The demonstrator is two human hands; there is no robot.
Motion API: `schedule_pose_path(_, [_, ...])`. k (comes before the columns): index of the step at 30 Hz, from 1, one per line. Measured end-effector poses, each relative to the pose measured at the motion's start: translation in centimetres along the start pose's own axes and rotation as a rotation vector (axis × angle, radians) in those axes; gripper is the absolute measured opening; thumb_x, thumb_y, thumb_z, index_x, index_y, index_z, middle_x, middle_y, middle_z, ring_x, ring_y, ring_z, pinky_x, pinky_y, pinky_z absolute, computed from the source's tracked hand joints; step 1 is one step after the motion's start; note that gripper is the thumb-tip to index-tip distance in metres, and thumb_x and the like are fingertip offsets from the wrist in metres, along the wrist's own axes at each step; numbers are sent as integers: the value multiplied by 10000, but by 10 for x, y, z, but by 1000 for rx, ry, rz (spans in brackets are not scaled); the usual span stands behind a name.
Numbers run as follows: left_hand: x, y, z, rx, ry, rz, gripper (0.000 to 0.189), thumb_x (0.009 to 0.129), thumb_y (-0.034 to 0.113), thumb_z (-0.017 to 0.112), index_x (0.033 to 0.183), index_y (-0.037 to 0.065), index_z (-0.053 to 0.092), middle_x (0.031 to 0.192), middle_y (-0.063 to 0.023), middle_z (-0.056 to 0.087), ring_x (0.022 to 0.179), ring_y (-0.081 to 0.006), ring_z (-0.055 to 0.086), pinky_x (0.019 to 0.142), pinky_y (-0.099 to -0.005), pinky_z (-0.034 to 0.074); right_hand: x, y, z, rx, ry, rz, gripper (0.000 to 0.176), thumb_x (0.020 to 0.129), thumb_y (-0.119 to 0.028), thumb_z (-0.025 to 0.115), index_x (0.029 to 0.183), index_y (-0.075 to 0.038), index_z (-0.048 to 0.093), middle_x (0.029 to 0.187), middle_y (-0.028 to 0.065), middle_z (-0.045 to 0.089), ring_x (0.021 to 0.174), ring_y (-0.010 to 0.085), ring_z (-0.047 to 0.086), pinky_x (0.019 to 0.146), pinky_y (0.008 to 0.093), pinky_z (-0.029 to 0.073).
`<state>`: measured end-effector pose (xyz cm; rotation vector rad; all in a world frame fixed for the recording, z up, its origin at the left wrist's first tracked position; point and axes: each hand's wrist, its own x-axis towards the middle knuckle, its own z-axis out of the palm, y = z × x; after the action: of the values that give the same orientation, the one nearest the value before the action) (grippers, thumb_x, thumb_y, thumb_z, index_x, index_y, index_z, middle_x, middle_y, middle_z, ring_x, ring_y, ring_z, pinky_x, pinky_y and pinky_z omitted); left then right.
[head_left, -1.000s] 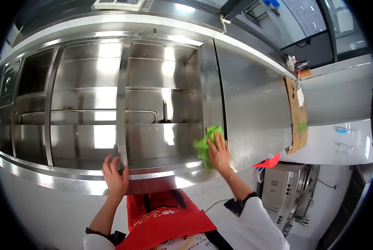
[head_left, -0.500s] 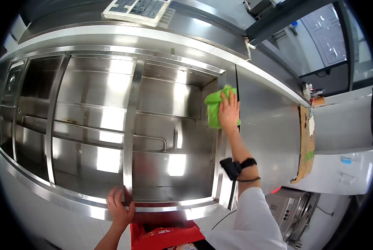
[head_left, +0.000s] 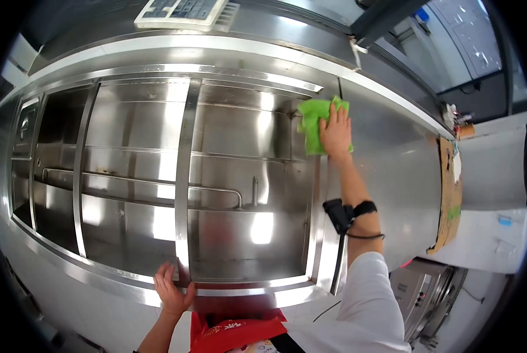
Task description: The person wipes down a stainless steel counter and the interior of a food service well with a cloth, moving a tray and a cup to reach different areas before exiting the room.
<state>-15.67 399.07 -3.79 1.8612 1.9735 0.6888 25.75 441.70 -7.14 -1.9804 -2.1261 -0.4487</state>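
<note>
Green cloth (head_left: 315,120) upper right of centre, on worktop (head_left: 396,167) | right hand (head_left: 336,134): fingers outstretched, flat over it | left hand (head_left: 173,292): fingers loosely spread at front rim (head_left: 128,286), lower centre, nothing visibly gripped | I judge cloth soft, light, floppy; I'd hold mid-fabric, palm flat

steel surface (head_left: 393,176), open wells (head_left: 240,132) left, flat right. green cloth (head_left: 313,138) on it, under right fingers (head_left: 333,116); left fingers (head_left: 168,273) at front rim (head_left: 281,290); cardboard (head_left: 449,203) along right end.
</note>
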Motion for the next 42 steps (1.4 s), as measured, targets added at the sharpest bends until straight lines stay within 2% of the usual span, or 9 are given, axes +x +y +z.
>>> schedule_pose_path(12, [-16, -5, -11, -256, 71, 14, 597, 746, 159, 664, 1268, 35, 404, 1244, -203, 434, 1151, -386, 433, 956, -438, 369, -365, -22, -171, 265, -242, 56, 558, 877, -112, 518, 1399, -39, 338, 1459, 196, 297, 1348, 388, 277, 1100, 476, 251])
schedule_pose_path(17, [-33, -17, -37, -500, 163, -4, 491, 792, 87, 605, 1240, 21, 415, 1253, -192, 409, 1173, -354, 413, 988, -417, 347, -453, -62, -200, 492, -141, -5, 451, 828, -65, 555, 1275, -43, 500, 1376, 181, 419, 1289, 378, 369, 1074, 472, 294])
schedule_pose_path(22, [-61, -36, -68, -418, 245, 4, 470, 815, 104, 574, 1251, 21, 417, 1272, -185, 406, 1200, -339, 396, 1019, -420, 314, -450, -179, -222, 773, -164, -105, 368, 814, -38, 534, 1182, -34, 549, 1246, 155, 533, 1177, 335, 486, 1020, 453, 360])
schedule_pose_path(26, [-72, -65, -92, -361, 355, -2, 424, 864, 140, 539, 1250, 12, 422, 1281, -180, 405, 1233, -332, 371, 1049, -427, 277, -466, -274, -231, 1044, -281, -777, 288, 871, -111, 490, 1146, -49, 547, 1184, 136, 558, 1107, 290, 519, 990, 415, 374])
schedule_pose_path(29, [-74, -79, -121, -278, 421, 5, 395, 913, 181, 514, 1253, 5, 415, 1296, -181, 392, 1237, -334, 365, 1048, -429, 276, -486, -312, -233, 1288, -809, -759, 251, 892, -85, 449, 1115, -46, 559, 1169, 139, 545, 1110, 293, 507, 997, 414, 369])
schedule_pose_path(32, [-76, -102, -137, -159, 427, -44, 401, 919, 184, 509, 1258, -3, 405, 1317, -195, 357, 1243, -348, 353, 1042, -435, 282, -454, -289, -244, 1262, -725, -576, 278, 872, -121, 521, 1135, -37, 551, 1149, 149, 555, 1083, 320, 522, 951, 398, 409])
schedule_pose_path(34, [-74, -109, -142, -148, 419, -107, 406, 918, 178, 509, 1264, -5, 398, 1325, -209, 335, 1242, -360, 347, 1037, -441, 287, -420, -267, -250, 1263, -374, -437, 322, 869, -116, 530, 1184, -47, 541, 1201, 128, 544, 1117, 310, 505, 976, 406, 391])
schedule_pose_path(37, [-68, -129, -140, -100, 410, -159, 411, 914, 171, 515, 1269, -1, 399, 1334, -226, 315, 1240, -376, 342, 1032, -449, 292, -379, -258, -260, 859, -412, -679, 462, 871, -160, 557, 1324, -132, 473, 1414, 77, 396, 1326, 267, 341, 1071, 442, 310])
schedule_pose_path(42, [-37, -170, -128, 29, 454, -212, 419, 901, 162, 535, 1271, 10, 412, 1345, -247, 303, 1232, -400, 343, 1022, -463, 297, -346, -292, -215, 446, -495, -844, 543, 908, -264, 519, 1418, -211, 342, 1502, 32, 275, 1416, 232, 175, 1139, 472, 151])
